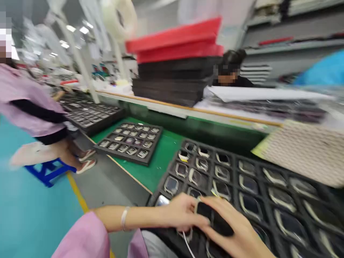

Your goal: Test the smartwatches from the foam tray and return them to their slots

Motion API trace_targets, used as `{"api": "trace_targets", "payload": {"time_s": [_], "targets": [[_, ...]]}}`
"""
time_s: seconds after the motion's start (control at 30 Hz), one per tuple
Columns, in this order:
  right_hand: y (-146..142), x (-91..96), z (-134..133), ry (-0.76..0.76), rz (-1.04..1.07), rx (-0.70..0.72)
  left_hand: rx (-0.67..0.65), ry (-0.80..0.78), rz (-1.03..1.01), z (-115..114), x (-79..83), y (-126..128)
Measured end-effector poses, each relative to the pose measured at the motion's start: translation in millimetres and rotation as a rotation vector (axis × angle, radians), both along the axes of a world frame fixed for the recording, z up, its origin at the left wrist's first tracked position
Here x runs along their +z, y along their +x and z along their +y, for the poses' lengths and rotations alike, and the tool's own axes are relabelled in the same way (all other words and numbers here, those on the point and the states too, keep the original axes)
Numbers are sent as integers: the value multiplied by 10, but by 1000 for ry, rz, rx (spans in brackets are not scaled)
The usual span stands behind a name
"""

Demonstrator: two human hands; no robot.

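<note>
Above the near tray, both my hands are together on a smartwatch case [208,212] with a dark face and a pale rim. My right hand [236,229] wraps its fingers around the far and right sides. My left hand [179,212], with a pale bracelet on its wrist, presses thumb and fingers at the left edge. A thin white cable [188,245] hangs below my left hand; where its upper end goes is hidden. Beneath lies a black compartment tray [233,181] of similar watch cases, some with yellow bits on them.
A second tray [147,160] of watch cases lies on the green bench [142,178]. Red and black stacked trays [174,77] stand behind a ledge. A textured sheet [309,154] is at right. One person [29,100] sits at left; another [231,68] is behind the ledge.
</note>
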State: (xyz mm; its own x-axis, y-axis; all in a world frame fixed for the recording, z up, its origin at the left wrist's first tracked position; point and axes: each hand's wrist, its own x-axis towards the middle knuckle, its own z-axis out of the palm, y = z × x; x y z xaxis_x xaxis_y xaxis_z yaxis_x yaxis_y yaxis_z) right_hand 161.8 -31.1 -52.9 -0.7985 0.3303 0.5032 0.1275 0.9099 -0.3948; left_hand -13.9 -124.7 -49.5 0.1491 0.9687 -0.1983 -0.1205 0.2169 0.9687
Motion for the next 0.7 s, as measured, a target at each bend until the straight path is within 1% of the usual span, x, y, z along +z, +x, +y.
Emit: {"api": "trace_targets", "payload": {"time_s": [0.03,0.1,0.2,0.37,0.57,0.7], "targets": [[7,57,-45,-32,-8,28,1,-6,-10,-30,38,-2],[-7,136,-85,-104,11,79,-26,-34,-31,-36,56,5],[-28,161,-93,-156,10,116,-45,-57,-42,-30,24,47],[-3,116,-114,-112,21,141,-27,-9,-41,-69,-6,87],[20,93,-116,-75,5,158,-37,60,-92,-64,-143,67],[35,141,-134,-87,-25,153,-48,84,-79,-76,-143,68]]}}
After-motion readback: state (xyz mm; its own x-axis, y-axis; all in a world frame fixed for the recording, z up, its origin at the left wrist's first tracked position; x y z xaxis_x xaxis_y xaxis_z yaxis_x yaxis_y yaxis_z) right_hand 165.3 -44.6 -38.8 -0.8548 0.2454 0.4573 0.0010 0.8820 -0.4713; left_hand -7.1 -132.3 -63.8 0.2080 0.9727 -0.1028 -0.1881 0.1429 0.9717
